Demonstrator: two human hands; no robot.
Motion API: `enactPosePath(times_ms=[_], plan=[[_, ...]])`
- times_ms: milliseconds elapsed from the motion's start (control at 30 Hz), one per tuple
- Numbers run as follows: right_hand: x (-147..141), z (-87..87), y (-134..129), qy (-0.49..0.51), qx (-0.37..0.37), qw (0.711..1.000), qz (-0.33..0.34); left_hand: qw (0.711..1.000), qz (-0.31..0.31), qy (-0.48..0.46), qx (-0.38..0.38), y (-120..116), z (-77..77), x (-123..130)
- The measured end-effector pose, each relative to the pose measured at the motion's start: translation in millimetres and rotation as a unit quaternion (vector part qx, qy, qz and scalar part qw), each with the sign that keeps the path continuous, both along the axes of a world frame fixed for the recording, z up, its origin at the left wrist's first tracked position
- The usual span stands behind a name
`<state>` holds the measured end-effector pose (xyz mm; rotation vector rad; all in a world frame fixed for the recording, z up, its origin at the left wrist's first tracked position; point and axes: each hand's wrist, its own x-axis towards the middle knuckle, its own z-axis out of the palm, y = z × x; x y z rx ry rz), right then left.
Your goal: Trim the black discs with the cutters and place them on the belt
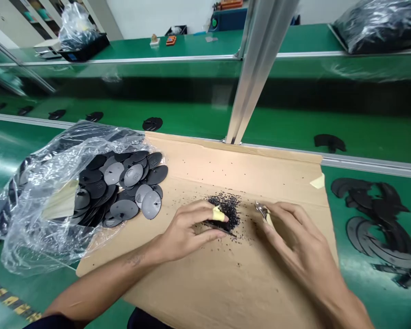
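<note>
My left hand (192, 228), with yellow tape round a fingertip, pinches a thin black plastic piece (221, 227) seen nearly edge-on. Beside and beyond its fingertips lies a pile of tiny black scraps (228, 205) on the brown cardboard sheet (205, 283). To the right of the pile, my right hand (294, 233) holds a small metal tool (260, 209) that looks like nippers, its tip pointing up and left. Most of the tool is hidden by the fingers. The two hands are apart.
Many black discs (123, 209) spill from a clear plastic bag (30, 214) at the left. Black curved parts (380, 214) lie stacked on the green table at the right. A metal post (251, 77) rises behind the cardboard. Several black parts line the green surface behind.
</note>
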<state>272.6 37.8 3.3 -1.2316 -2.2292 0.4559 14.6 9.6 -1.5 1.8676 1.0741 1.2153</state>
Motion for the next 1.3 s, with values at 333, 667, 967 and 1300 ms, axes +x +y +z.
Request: enactPosePath(times_ms=[333, 667, 967, 1300], plan=[[-16.4, 10.4, -16.5, 0.035, 0.001, 0.989, 0.143, 1.000, -0.021, -0.007, 0.000, -1.4, -0.1, -0.4], [-12.3, 8.0, -15.3, 0.037, 0.036, 0.986, 0.157, 0.998, -0.041, -0.035, -0.014, 1.9, -1.4, -1.0], [-14.7, 12.3, -18.7, 0.047, 0.050, 0.985, 0.157, 0.995, -0.053, -0.063, -0.049, 1.7, -2.3, 1.4], [-15.0, 2.8, -14.2, -0.007, 0.096, 0.990, 0.103, 0.997, -0.047, 0.015, -0.055, 2.5, 2.0, -4.0]])
